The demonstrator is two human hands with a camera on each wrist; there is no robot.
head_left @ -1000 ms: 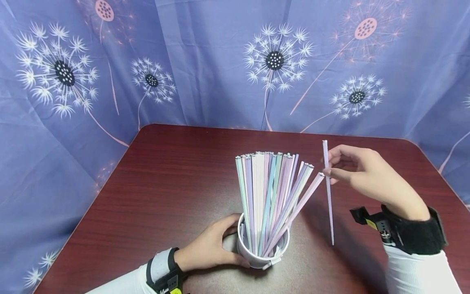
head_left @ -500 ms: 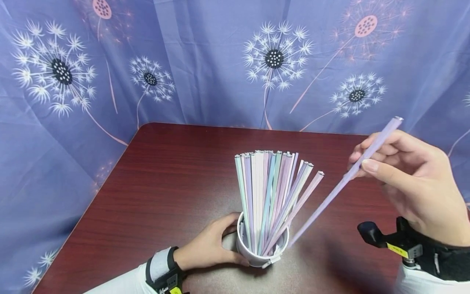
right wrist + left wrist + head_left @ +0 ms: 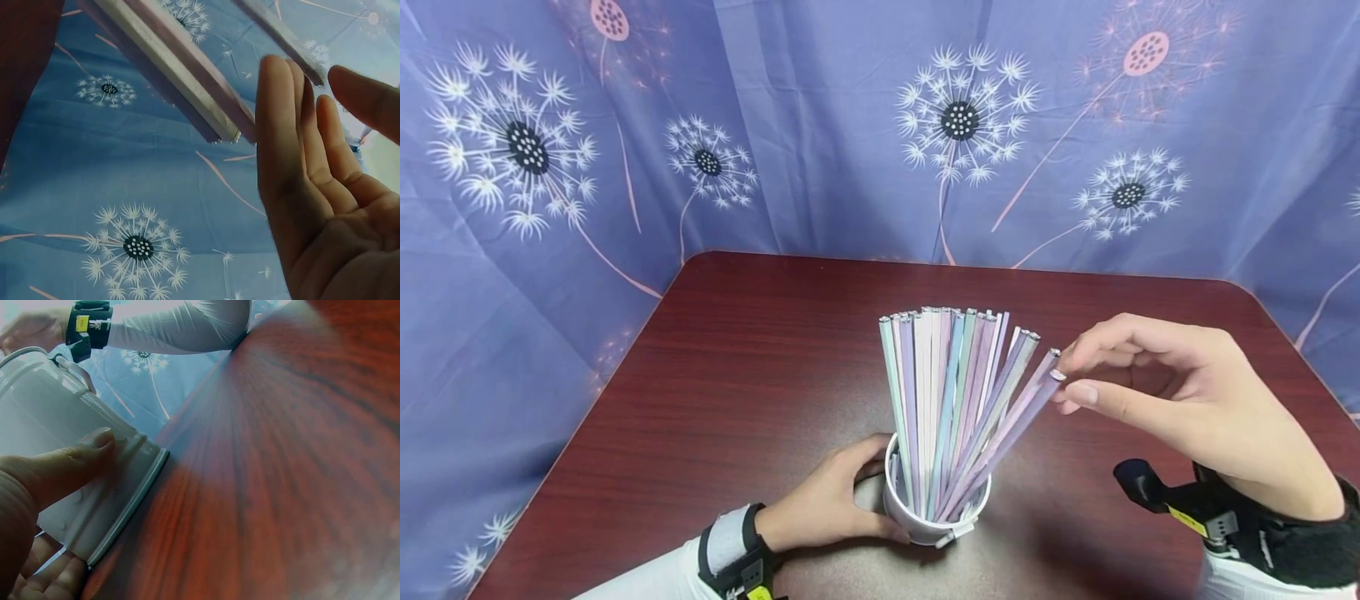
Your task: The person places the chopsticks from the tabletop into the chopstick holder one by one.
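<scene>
A small white bucket (image 3: pixel 921 533) stands upright on the table, packed with long thin pastel sticks (image 3: pixel 936 392) in purple, pink, green, blue and white. My left hand (image 3: pixel 823 504) grips its left side; in the left wrist view the thumb lies along the wall of the bucket (image 3: pixel 47 419) and other fingers show below. A purple stick (image 3: pixel 1018 425) leans right out of the bucket, outermost of the bunch. Right at its upper end is my right hand (image 3: pixel 1187 387), thumb and fingers parted. In the right wrist view that stick (image 3: pixel 281 40) ends in the gap between thumb and fingers (image 3: pixel 278 125).
The dark red wooden table (image 3: pixel 737 358) extends behind and to both sides of the bucket. A blue-purple curtain (image 3: pixel 835 125) with dandelion prints hangs along its back and sides. A camera (image 3: pixel 1138 483) on a black strap sits at the right wrist.
The right hand swung the purple stick out to the right, then back left, and let it go in the bucket, where it now leans beside a pink one. The left hand stayed put.
</scene>
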